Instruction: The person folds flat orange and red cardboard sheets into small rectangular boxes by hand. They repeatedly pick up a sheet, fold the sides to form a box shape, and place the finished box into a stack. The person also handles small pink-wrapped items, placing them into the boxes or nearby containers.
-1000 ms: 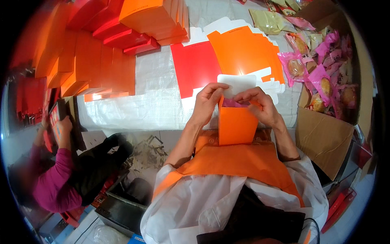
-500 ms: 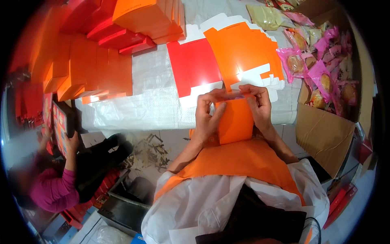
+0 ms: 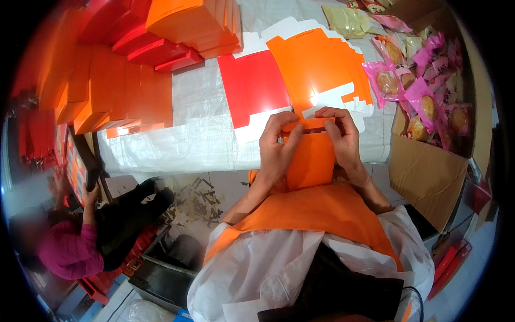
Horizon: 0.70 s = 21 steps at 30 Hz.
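Observation:
An orange cardboard box [image 3: 310, 161] stands upright between my hands at the table's near edge, its top end facing up. My left hand [image 3: 279, 147] grips the box's upper left corner, thumb in front and fingers behind. At the upper right corner my right hand [image 3: 344, 137] pinches the flap in the same way. The orange end flap is folded part way over the opening, with a dark gap below it. Just beyond lie a fanned stack of flat orange box blanks [image 3: 306, 64] and a red blank [image 3: 255, 83] with white flaps.
Folded orange boxes [image 3: 142, 99] and red boxes [image 3: 161, 53] are piled at the left. A carton [image 3: 426, 180] at the right holds several pink-wrapped pastries [image 3: 429, 102]. A seated co-worker in a purple top [image 3: 72, 244] handles a tray. Scraps [image 3: 196, 201] litter the floor.
The box's end flap has tipped toward me, now showing its orange face, with both hands still on it. The co-worker's tray and hands have shifted slightly.

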{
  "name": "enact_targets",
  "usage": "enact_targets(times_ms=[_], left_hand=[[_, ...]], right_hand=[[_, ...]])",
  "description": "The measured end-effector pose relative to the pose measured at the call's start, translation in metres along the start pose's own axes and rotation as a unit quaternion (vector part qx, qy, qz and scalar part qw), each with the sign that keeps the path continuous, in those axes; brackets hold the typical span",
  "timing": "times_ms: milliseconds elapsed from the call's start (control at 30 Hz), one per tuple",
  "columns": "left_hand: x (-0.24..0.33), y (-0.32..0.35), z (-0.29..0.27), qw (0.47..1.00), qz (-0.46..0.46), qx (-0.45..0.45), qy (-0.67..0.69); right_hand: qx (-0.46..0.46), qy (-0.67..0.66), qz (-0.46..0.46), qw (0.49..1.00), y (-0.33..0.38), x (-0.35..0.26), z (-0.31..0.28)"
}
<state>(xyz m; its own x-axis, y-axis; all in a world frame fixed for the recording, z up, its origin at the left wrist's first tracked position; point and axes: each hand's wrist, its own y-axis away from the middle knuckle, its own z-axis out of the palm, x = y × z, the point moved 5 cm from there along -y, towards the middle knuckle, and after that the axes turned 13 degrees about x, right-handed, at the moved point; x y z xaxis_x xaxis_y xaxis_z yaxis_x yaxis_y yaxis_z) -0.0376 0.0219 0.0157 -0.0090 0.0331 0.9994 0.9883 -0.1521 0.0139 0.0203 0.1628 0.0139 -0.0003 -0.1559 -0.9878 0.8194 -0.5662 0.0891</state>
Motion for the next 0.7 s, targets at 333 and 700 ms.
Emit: enact_targets(times_ms=[333,700], left_hand=[[-0.004,-0.001,-0.006,0.997,0.023,-0.074,-0.023],[-0.021,0.002,-0.027,0.995,-0.076,-0.003,0.067]], right_hand=[[-0.022,0.012,0.062,0.998,0.002,0.005,-0.004],[-0.151,0.096,0.101,0.979,0.034,-0.008,-0.002]])
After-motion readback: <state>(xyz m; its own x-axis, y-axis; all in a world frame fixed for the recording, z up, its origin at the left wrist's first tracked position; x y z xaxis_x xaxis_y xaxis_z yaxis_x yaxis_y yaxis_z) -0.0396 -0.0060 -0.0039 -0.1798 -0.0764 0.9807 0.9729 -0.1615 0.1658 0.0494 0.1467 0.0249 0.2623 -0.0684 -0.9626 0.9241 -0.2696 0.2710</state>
